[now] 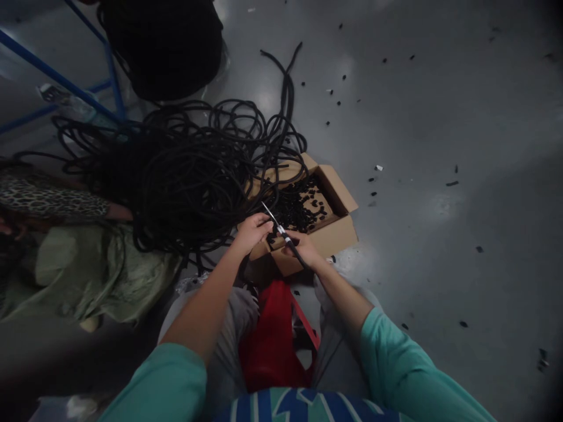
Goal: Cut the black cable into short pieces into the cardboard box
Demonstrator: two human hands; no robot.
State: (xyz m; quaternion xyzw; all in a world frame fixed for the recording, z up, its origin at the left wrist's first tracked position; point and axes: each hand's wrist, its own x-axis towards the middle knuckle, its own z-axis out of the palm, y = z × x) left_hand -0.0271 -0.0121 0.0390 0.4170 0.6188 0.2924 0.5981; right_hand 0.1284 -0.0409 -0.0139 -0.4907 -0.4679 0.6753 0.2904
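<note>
My right hand [301, 247] is closed round a cutting tool [287, 239] with a thin silver blade and a black-and-white handle. Its blade points up and to the left, past the fingertips of my left hand [254, 231]. The fingers of my left hand are pinched together on a black cord [267, 217], which is mostly hidden by the fingers. Beneath both hands stands an open cardboard box [345, 234], with many short black cut pieces [299, 208] in it. A large tangle of black cord [176, 176] lies against the box's left side.
A thick black coil [162, 47] stands at the back, beside a blue metal frame [53, 67]. At the left is another person's patterned sleeve [53, 196] above green cloth [127, 269]. Something red [268, 346] sits between my legs. Small black bits dot the grey floor [431, 117].
</note>
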